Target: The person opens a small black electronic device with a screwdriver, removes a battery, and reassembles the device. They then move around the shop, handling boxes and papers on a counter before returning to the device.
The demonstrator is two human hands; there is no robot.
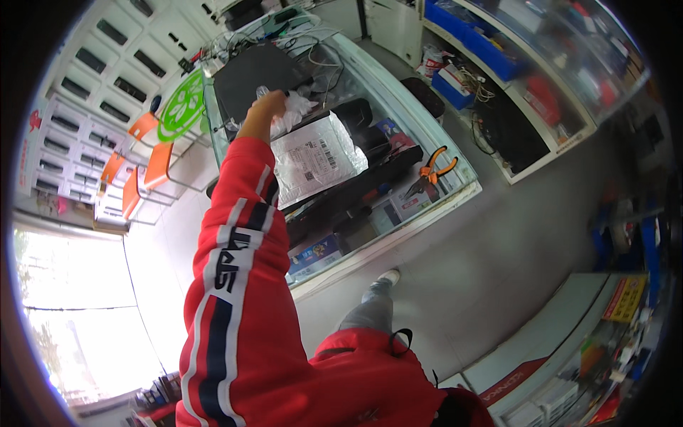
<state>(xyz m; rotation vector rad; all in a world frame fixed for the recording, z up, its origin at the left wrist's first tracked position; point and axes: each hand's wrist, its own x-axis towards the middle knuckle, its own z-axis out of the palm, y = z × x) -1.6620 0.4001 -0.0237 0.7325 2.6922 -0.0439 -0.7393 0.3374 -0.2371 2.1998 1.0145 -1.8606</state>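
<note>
My left hand (267, 110) reaches out over the glass counter, its fingers closed on a crumpled clear plastic bag (297, 107). A bit of clear plastic also shows past the knuckles. Just below the hand lies a silver foil mailer (314, 161) with a white printed label, resting on black equipment (356, 186). Beyond the hand is a flat dark panel (257, 77). Pliers with orange and black handles (435, 166) lie near the counter's right corner. My right hand is out of view.
The glass counter (380, 265) has a pale edge, and tangled cables (324, 62) lie toward its far end. Orange chairs (158, 165) and a green round panel (181, 107) stand left. At right is a shelf cabinet (562, 146) with blue bins (491, 53).
</note>
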